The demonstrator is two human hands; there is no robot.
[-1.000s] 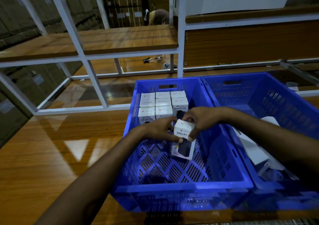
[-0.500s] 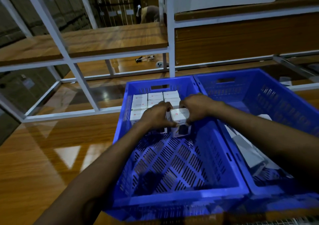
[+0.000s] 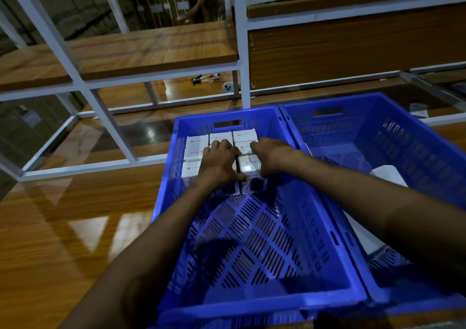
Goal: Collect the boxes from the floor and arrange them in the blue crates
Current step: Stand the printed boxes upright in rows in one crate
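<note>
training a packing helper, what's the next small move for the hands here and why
Probably release the front-right box and draw the hands back: it looks seated in the left crate, level with its row, with the left hand flat on neighbouring boxes and the right hand curled around it.

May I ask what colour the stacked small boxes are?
The boxes are white with small red logos, head view.

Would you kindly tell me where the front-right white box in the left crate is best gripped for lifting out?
The front-right white box: probably take its top front edge from above, near side; neighbouring boxes crowd its back and left, but its front faces bare left crate floor.
</note>
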